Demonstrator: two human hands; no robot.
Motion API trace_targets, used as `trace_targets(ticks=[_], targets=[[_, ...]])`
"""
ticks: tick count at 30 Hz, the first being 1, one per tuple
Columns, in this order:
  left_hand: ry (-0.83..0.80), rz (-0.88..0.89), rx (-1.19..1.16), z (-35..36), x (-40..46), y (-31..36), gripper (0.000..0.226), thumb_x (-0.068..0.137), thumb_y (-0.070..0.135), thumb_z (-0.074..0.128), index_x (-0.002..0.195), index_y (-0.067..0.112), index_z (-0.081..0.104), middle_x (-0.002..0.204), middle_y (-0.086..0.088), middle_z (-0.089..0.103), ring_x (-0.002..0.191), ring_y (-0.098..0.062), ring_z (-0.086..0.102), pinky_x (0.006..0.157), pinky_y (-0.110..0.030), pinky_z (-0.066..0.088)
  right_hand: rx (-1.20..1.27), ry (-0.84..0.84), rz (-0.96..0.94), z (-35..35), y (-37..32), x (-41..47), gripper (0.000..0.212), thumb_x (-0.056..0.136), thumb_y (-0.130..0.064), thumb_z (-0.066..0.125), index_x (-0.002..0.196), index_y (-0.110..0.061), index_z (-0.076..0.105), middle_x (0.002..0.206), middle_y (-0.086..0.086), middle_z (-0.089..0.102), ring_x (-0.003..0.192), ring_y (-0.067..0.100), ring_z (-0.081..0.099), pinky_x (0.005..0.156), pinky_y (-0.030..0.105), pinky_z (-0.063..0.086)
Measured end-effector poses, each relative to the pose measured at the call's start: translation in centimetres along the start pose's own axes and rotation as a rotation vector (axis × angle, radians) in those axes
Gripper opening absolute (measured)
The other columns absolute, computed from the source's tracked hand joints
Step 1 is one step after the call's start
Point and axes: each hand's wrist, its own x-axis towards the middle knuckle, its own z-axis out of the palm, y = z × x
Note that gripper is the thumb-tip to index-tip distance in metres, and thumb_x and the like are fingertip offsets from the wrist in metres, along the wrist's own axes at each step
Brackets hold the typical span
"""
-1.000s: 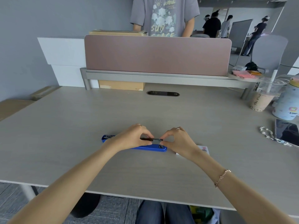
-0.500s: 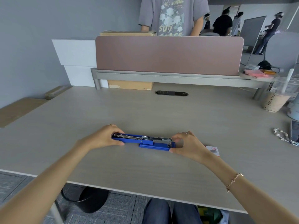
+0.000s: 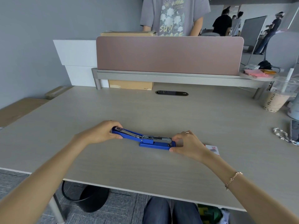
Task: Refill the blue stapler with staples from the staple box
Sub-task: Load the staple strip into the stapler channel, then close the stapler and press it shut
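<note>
Head view: two bare hands hold an opened blue stapler (image 3: 145, 139) on a pale wood surface (image 3: 161, 113).
Left hand (image 3: 100, 133), its grip closed around the raised top arm's end; right hand (image 3: 187, 143) pinches the base's front end. Staple box (image 3: 213, 149) lies just behind the right wrist, partly hidden.

Head view, down over near desk (image 3: 145, 167)
</note>
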Motion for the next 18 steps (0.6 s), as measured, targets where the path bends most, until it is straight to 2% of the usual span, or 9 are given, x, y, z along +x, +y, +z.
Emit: trace_targets(ticks=[4,8,12,14,18], targets=[[0.085,-0.032,-0.104,-0.9,0.1,1.2,0.037,0.074,0.017,0.080,0.101,0.033,0.061,0.101,0.005,0.068,0.090,-0.016,0.066,0.087,-0.028,0.050,0.011,0.005,-0.002,0.1,0.1,0.1,0.025,0.072,-0.027,0.073,0.093,-0.014,0.069,0.095,0.009,0.069,0.100,0.025,0.050,0.087,0.036,0.043],[0.126,-0.019,-0.176,-1.6,0.1,2.5,0.049,0.073,0.014,0.080,0.111,0.035,0.057,0.103,0.006,0.068,0.092,-0.004,0.066,0.090,-0.021,0.046,0.010,-0.001,-0.011,0.2,0.3,0.1,0.024,0.072,-0.028,0.072,0.091,-0.014,0.068,0.094,0.009,0.068,0.100,0.025,0.050,0.087,0.037,0.043],[0.159,0.019,-0.313,-1.6,0.3,4.1,0.065,0.077,0.011,0.077,0.132,0.029,0.048,0.107,0.010,0.064,0.089,0.011,0.064,0.079,0.000,0.043,0.005,-0.005,-0.013,0.4,0.6,0.2,0.028,0.074,-0.029,0.072,0.098,-0.016,0.067,0.100,0.008,0.065,0.102,0.024,0.048,0.089,0.037,0.042],[0.186,0.047,-0.385,-0.9,0.4,5.0,0.061,0.080,0.013,0.074,0.132,0.029,0.047,0.111,0.010,0.062,0.093,0.006,0.066,0.080,0.000,0.044,0.012,-0.001,-0.019,0.5,0.7,0.2,0.029,0.073,-0.030,0.072,0.099,-0.017,0.066,0.100,0.008,0.065,0.102,0.024,0.048,0.089,0.037,0.042],[0.153,0.115,-0.448,1.2,1.0,6.9,0.033,0.086,0.019,0.067,0.116,0.024,0.056,0.114,0.007,0.064,0.099,-0.002,0.065,0.087,-0.012,0.048,-0.024,-0.010,-0.039,0.5,0.8,0.2,0.029,0.075,-0.031,0.071,0.099,-0.016,0.066,0.097,0.007,0.063,0.100,0.023,0.046,0.087,0.036,0.040]])
